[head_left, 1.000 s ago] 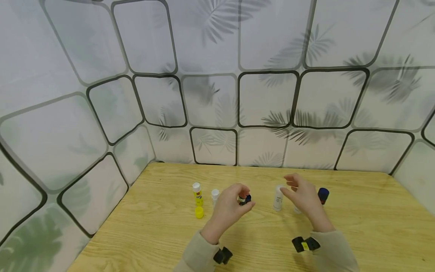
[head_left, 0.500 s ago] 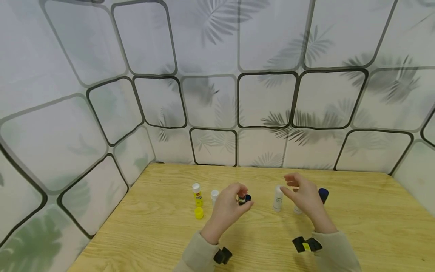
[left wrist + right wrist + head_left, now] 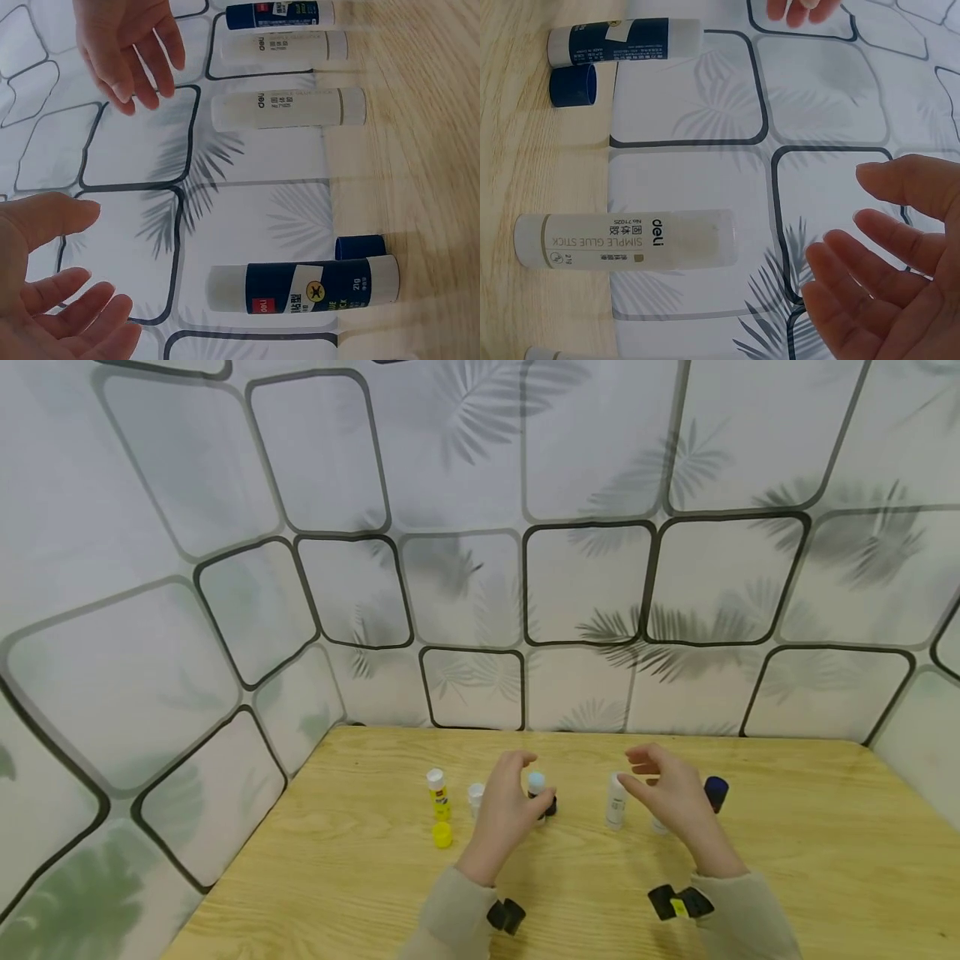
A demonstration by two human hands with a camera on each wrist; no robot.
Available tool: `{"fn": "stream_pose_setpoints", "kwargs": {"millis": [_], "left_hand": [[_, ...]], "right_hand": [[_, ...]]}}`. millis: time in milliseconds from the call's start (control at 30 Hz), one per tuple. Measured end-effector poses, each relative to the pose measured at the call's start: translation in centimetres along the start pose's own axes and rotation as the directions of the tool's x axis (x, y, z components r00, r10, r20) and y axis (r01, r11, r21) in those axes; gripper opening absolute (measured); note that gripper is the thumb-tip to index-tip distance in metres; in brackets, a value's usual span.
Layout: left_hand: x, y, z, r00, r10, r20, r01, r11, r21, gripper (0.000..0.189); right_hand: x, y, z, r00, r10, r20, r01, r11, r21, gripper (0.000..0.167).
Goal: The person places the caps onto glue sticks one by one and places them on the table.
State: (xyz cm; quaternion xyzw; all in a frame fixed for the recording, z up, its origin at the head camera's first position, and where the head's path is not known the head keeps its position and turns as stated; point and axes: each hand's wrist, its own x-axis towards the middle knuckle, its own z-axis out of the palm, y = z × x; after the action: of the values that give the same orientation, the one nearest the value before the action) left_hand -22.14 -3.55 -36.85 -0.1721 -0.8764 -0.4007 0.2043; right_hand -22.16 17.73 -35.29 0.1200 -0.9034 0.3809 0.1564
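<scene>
An uncapped navy glue stick [image 3: 322, 289] with a pale top stands upright on the table. Its navy cap [image 3: 360, 246] sits close beside it. My left hand [image 3: 502, 810] is nearest to this stick, its fingers spread and holding nothing. A white glue stick [image 3: 630, 240] with a clear cap stands by my right hand [image 3: 675, 793], whose loosely curved fingers are apart from it. Behind that hand are a second white glue stick [image 3: 285, 47] and a glue stick with a dark blue top [image 3: 716, 792], both partly hidden in the head view.
To the left stand a yellow glue stick [image 3: 438, 795] with its yellow cap [image 3: 442, 835] in front and a small white-topped stick [image 3: 476, 797] partly behind my left hand. The wooden table [image 3: 337, 868] ends at a patterned backdrop [image 3: 465, 585].
My left fingers have opened and moved away from the navy glue stick, whose pale top now shows. My right hand has stayed nearly still. The head view has shifted slightly.
</scene>
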Motion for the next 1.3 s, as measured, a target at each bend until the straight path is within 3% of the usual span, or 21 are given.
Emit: {"fn": "stream_pose_setpoints", "kwargs": {"millis": [233, 533, 967, 1300], "left_hand": [[1.3, -0.7, 1.6, 0.983, -0.168, 0.075, 0.164, 0.985, 0.053, 0.047], [1.7, -2.2, 3.6, 0.947, -0.275, 0.165, 0.261, 0.96, 0.101, 0.051], [1.5, -3.0, 4.5, 0.917, -0.334, 0.218, 0.31, 0.941, 0.137, 0.038], [1.4, -3.1, 4.4, 0.928, -0.311, 0.205, 0.292, 0.949, 0.118, 0.03]], "right_hand": [[0.0, 0.1, 0.1, 1.0, 0.002, 0.001, -0.002, 1.0, 0.006, 0.034], [0.0, -0.2, 0.1, 1.0, -0.006, -0.006, 0.006, 1.0, 0.019, 0.033], [-0.2, -0.4, 0.1, 1.0, -0.014, -0.006, 0.014, 1.0, 0.019, 0.032], [-0.3, -0.6, 0.0, 1.0, -0.02, -0.011, 0.02, 1.0, 0.021, 0.031]]}}
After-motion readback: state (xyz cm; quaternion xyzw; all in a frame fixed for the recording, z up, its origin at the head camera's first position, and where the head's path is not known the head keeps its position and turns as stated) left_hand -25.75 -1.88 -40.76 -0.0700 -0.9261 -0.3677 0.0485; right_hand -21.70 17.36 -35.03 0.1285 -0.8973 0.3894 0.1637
